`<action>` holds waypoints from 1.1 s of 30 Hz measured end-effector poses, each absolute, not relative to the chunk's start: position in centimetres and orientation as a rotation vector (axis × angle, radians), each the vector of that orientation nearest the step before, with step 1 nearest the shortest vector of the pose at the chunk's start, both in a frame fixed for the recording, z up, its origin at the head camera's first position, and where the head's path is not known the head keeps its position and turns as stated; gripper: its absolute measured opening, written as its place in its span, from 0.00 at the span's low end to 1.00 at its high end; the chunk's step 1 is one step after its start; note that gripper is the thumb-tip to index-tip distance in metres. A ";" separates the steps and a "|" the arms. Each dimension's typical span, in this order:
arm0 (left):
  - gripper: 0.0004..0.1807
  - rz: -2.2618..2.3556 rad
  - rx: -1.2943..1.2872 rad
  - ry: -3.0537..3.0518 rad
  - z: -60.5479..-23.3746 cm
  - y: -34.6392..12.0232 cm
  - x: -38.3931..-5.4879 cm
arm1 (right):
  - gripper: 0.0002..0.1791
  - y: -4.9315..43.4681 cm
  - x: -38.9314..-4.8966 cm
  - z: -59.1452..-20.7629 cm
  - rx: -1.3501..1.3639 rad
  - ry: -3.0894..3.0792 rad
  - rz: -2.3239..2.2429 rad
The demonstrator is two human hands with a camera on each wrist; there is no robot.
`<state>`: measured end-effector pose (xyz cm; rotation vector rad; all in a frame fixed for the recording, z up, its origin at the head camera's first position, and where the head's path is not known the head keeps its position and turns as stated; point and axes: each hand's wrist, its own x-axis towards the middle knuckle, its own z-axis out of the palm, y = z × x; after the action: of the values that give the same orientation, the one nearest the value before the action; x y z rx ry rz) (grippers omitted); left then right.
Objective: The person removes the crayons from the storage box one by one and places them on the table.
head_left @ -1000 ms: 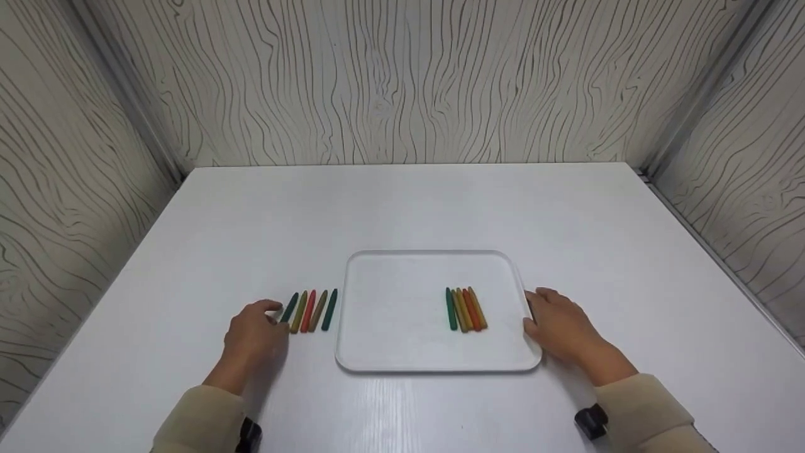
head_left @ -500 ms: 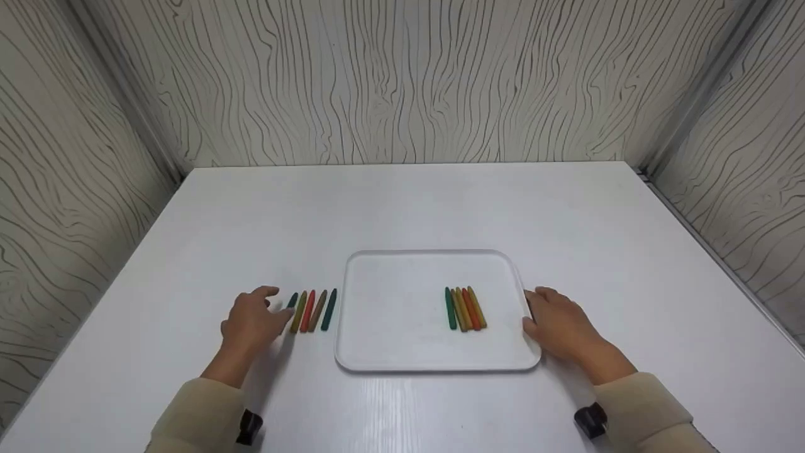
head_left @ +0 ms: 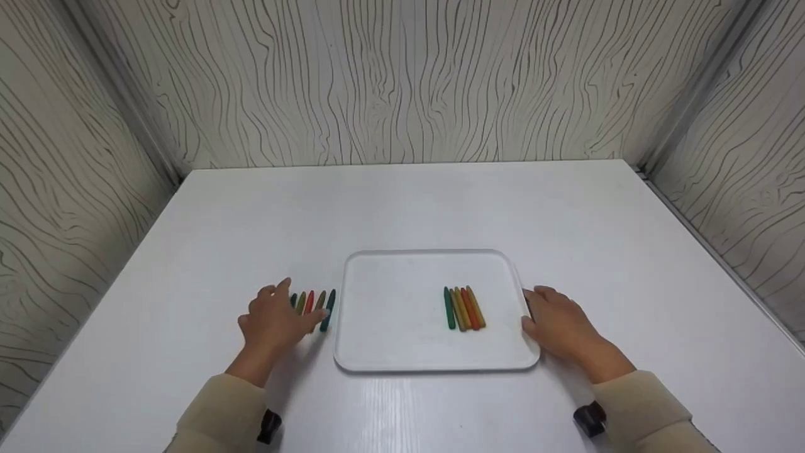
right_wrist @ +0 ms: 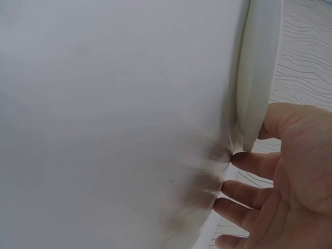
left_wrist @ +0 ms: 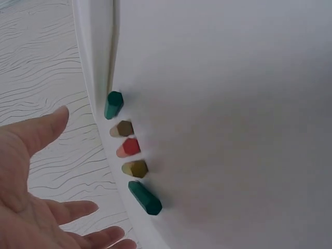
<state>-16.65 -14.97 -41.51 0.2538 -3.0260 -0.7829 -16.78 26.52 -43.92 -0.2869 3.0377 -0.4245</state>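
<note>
My left hand (head_left: 273, 321) is spread over a row of several crayons on the table, partly hiding them in the head view. The row has a dark green crayon (left_wrist: 145, 198) at one end, then an olive one (left_wrist: 136, 168), a red one (left_wrist: 131, 147), a brown one (left_wrist: 123, 128) and another dark green one (left_wrist: 114, 105) beside the tray. Nothing is between the left fingers. My right hand (head_left: 560, 324) holds the right edge of the white tray (head_left: 402, 366), thumb at the rim and fingertips low beside it.
Inside the tray, right of its middle, lies a second group of crayons (head_left: 465, 308) in green, yellow-brown and orange-red, side by side. The white table (head_left: 402, 207) ends at wood-patterned panels (head_left: 377, 82) at the back and sides.
My left hand has opened wider and moved right, from the left end of the crayon row to over it. The right hand stays at the tray's edge.
</note>
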 end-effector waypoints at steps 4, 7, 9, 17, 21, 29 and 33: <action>0.47 -0.776 0.205 -3.026 -41.6 -13.5 -17.0 | 0.29 26.5 -16.8 -44.0 -0.287 3.040 -0.413; 0.48 -0.772 0.165 -3.034 -41.6 -12.2 -17.2 | 0.29 26.6 -16.8 -44.1 -0.289 3.041 -0.408; 0.48 -0.770 0.136 -3.032 -41.6 -11.4 -17.4 | 0.29 26.6 -16.8 -44.1 -0.295 3.042 -0.414; 0.48 -0.762 0.070 -3.007 -42.0 -8.1 -17.7 | 0.28 26.6 -16.7 -44.0 -0.311 3.040 -0.433; 0.48 -0.741 0.060 -3.012 -42.1 -6.3 -17.8 | 0.28 26.5 -16.7 -43.9 -0.303 3.040 -0.432; 0.47 -0.737 0.038 -3.021 -41.8 -2.9 -18.1 | 0.28 26.6 -16.8 -44.1 -0.286 3.046 -0.430; 0.47 -0.738 0.003 -3.044 -41.8 -1.4 -18.2 | 0.29 26.6 -16.8 -44.1 -0.272 3.039 -0.443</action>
<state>-18.16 -1.42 -41.83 0.0032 -3.0442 -0.7384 -16.81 26.63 -44.14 -0.2724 3.0390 -0.4426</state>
